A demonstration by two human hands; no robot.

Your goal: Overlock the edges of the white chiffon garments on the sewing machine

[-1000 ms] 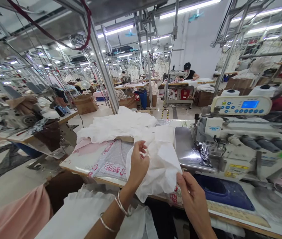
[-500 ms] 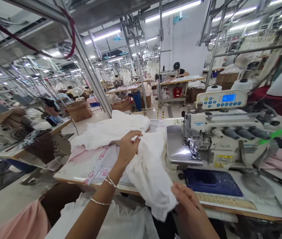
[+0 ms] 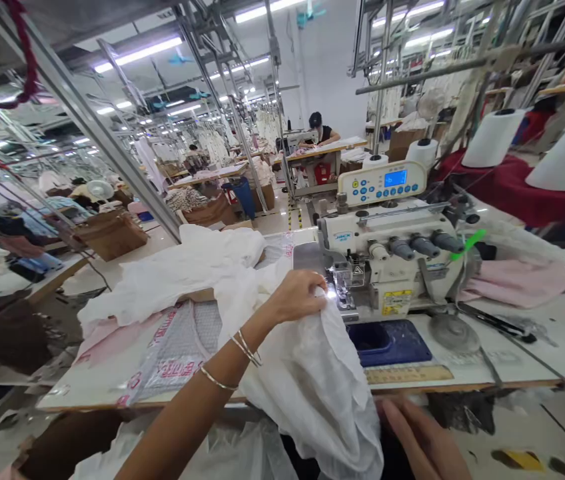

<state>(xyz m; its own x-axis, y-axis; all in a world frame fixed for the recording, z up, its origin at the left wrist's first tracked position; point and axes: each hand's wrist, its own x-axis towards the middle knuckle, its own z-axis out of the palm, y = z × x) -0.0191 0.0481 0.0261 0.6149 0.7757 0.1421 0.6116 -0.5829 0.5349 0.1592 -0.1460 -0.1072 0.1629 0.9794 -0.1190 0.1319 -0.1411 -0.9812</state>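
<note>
White garment fabric (image 3: pixel 307 393) lies in a loose heap on the worktop (image 3: pixel 512 340) to the left of the overlock sewing machine (image 3: pixel 387 247), and from there it falls over the front edge of the worktop, down toward the lap. I have the left hand (image 3: pixel 295 297) on its gathered upper part, with the grip closed on the cloth, just beside the presser foot (image 3: pixel 342 280) of the machine. The right hand (image 3: pixel 422 443) is low at the bottom of the view, close to the hanging cloth. Its fingers look straight and loose, so it seems open, although the frame cuts it and I am not fully sure. As far as I can judge, the cloth is at the machine, but no part of it sits under the presser foot yet, so the sewing of this edge looks still to be done. A printed plastic bag (image 3: pixel 177 360) lies flat under the heap, and pink cloth (image 3: pixel 515 283) lies right of the machine.
</note>
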